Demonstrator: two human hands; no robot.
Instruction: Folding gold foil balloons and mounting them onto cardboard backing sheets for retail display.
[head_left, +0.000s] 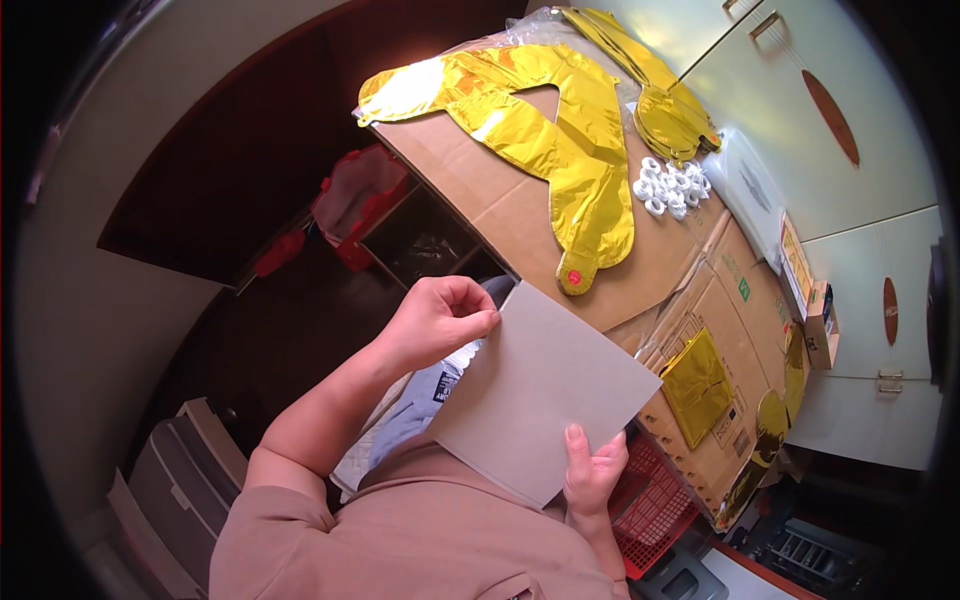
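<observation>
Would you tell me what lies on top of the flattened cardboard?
On the cardboard lie a gold foil balloon, more folded gold foil and small white rolls. Whatever is beneath them is covered.

The person holds a grey card sheet (545, 390) with both hands, the left hand (440, 318) pinching its upper corner and the right hand (592, 470) gripping its lower edge, above cardboard boxes (690, 300) bearing flat gold foil balloons (560, 130).

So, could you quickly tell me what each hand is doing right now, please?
Left hand: closed, pinching the top corner of the grey card.
Right hand: gripping the card's lower edge, thumb on its face.
</observation>
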